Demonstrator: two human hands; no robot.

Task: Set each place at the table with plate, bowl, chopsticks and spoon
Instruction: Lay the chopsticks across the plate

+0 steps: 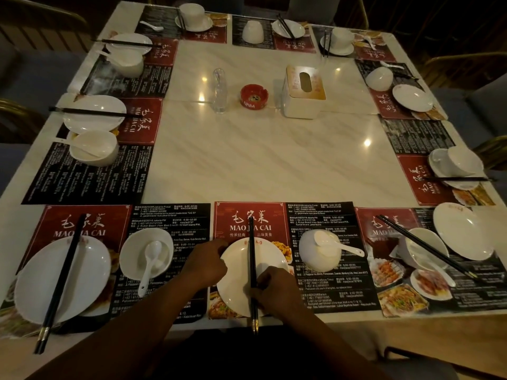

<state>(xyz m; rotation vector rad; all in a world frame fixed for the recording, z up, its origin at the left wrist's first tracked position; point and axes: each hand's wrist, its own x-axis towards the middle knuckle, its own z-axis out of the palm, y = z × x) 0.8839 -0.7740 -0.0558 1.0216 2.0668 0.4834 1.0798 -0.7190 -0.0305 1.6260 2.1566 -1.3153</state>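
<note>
**Near middle place.** The plate [237, 272] sits on its placemat [233, 209] at the table's [274, 160] near edge. The chopsticks [251, 242] lie straight across the plate, and their butt ends overhang that edge. Our right hand [271, 286] pinches the pair with curled fingers. Our left hand [205, 266] curls round the plate's left rim. Just to the right stands the bowl [315, 260] with its spoon [340, 248] laid across it. We judge the risk thus: if let go off balance, the overhanging sticks could roll along the smooth rim or tip off the table, and a nudge to the plate would part them.
</note>
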